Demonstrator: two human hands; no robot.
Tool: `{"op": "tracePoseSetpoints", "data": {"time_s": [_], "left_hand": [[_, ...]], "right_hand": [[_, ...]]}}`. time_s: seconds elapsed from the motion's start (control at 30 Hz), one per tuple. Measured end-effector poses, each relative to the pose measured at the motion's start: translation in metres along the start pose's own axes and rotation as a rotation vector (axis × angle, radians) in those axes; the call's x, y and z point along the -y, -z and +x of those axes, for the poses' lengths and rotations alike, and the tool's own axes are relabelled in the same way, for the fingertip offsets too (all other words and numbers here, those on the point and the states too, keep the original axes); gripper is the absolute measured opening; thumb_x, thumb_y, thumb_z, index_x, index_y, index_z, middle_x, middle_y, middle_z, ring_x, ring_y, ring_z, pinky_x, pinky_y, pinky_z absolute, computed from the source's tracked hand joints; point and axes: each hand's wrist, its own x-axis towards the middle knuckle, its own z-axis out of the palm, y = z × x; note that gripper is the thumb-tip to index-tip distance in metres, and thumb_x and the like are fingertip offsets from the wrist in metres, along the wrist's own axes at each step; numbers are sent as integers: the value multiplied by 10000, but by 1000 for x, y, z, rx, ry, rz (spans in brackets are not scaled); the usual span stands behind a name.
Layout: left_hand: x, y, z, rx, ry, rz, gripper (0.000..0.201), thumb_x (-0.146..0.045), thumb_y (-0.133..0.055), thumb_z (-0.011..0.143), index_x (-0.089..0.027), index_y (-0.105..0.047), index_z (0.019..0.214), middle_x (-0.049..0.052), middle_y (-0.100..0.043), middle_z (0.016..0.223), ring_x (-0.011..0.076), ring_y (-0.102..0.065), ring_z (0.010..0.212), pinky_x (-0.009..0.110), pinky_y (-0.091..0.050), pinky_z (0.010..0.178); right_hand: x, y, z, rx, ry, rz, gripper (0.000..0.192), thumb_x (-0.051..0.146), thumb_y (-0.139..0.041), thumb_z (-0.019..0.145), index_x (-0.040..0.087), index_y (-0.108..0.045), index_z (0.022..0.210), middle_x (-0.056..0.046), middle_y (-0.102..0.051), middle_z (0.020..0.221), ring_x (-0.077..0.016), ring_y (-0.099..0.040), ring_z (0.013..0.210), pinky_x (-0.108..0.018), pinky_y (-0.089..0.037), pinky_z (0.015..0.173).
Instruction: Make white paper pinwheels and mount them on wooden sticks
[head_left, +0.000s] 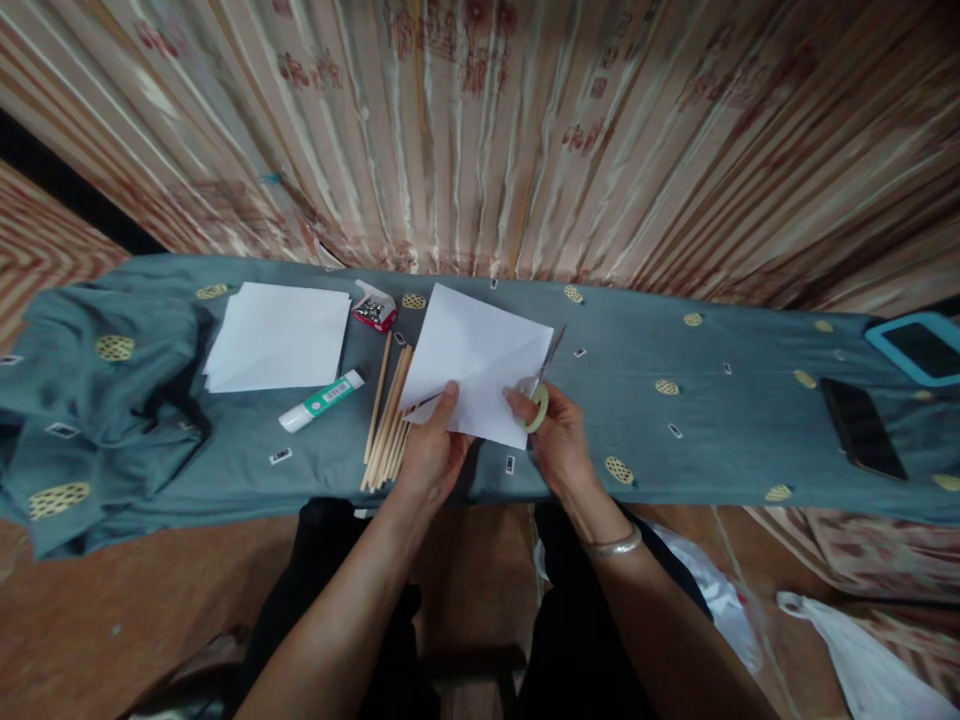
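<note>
So far the work looks barely begun. The left hand pinches the near edge of a white square sheet of paper, thumb on top and fingers closed under it, holding it tilted just above the table, which is draped in a grey-blue cloth with yellow oval patches. The right hand grips the sheet's near right corner and also holds a pair of scissors with pale green handles; its fingers are curled through and around the handles, and the thin blades run up along the sheet's right edge. Whether the blades are parted I cannot tell.

The sheet shows faint crease lines but no cut that I can make out, so I judge that folding may be done and cutting is just starting or about to.

The other supplies look untouched: a stack of white paper sheets lies well to the left, a white glue stick with a green label just in front of it, a small red box of metal staples beyond, and a bundle of thin wooden sticks partly under the held sheet. Gluing and fixing to sticks seem still ahead. Two dark phones rest far right.
</note>
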Motion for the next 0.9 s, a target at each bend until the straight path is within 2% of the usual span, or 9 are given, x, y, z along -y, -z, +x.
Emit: {"op": "tracePoseSetpoints", "data": {"time_s": [0.1,0.2,0.3,0.4,0.5,0.67,0.77,0.9], "left_hand": [[-11,4,5,1,-64,-10,349,-76,-644,832,-207,-635,1155,22,-751,996,125,-711,803,249,-588,822],[-25,9,10,-15,-126,-20,292,-99,-645,839,-197,-656,1114,21,-752,970,121,-704,766,230,-586,770],[-37,12,13,-49,-152,-37,246,-107,-640,844,-186,-665,1076,18,-751,942,122,-701,759,229,-581,747],[-42,14,14,-70,-156,-38,197,-108,-638,847,-166,-669,1032,11,-744,889,113,-695,738,220,-574,744],[-38,15,14,-54,-151,-15,215,-129,-676,821,-160,-666,1033,15,-741,886,117,-691,727,229,-575,745],[-28,15,16,-10,-151,35,342,-162,-731,773,-190,-645,1103,15,-741,897,148,-697,771,253,-583,742],[-26,14,17,16,-155,64,314,-174,-731,773,-195,-655,1077,21,-744,928,179,-701,840,269,-586,755],[-24,15,17,17,-168,81,262,-173,-708,792,-198,-658,1047,34,-742,960,179,-697,852,278,-592,763]], "right_hand": [[7,7,-4,84,25,-165,459,543,-803,617,193,-674,884,30,-655,687,-98,-551,573,-233,-443,538],[14,20,-11,318,-12,-299,516,616,-698,722,182,-658,999,-19,-689,756,-124,-588,621,-245,-440,556],[16,32,-22,568,-145,-329,525,606,-686,752,174,-633,1046,-51,-702,850,-130,-602,686,-265,-472,643],[15,39,-31,719,-301,-313,557,597,-712,735,160,-621,1068,-61,-690,870,-134,-598,697,-285,-479,670],[15,41,-36,756,-359,-334,591,595,-726,722,153,-612,1096,-68,-683,881,-130,-583,693,-278,-460,645],[19,39,-35,767,-337,-376,616,623,-714,716,144,-615,1091,-72,-670,876,-136,-575,710,-279,-455,653],[19,40,-34,754,-350,-364,616,615,-726,708,145,-613,1091,-67,-665,870,-132,-572,703,-267,-453,635],[20,40,-34,760,-338,-373,612,618,-714,718,150,-611,1099,-65,-665,873,-134,-579,700,-272,-464,643]]}}
